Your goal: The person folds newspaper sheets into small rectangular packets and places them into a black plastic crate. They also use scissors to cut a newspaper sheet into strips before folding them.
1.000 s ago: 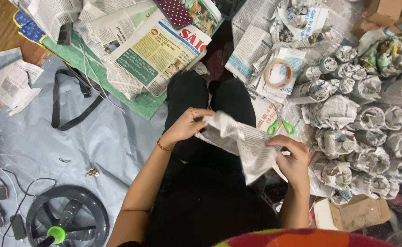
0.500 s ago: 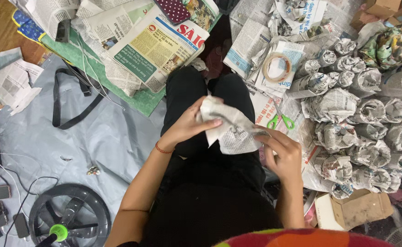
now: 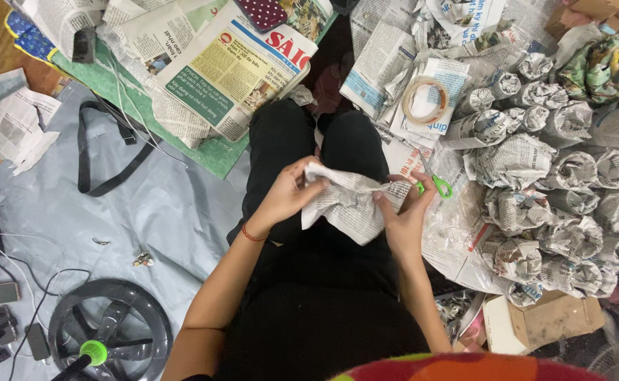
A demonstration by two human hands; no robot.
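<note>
From the head view, the left hand (image 3: 285, 201) and right hand (image 3: 405, 212) each pinched one crumpled newspaper sheet (image 3: 352, 204) over the lap. One tape roll (image 3: 426, 101), one pair of scissors (image 3: 433, 185) and perhaps two dozen wrapped bundles (image 3: 556, 169) lay to the right.

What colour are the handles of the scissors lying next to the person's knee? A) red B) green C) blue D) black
B: the scissors lying on the newspaper sheets just beyond the right hand have bright green handles, close to the crumpled newspaper piece that both hands hold.
</note>
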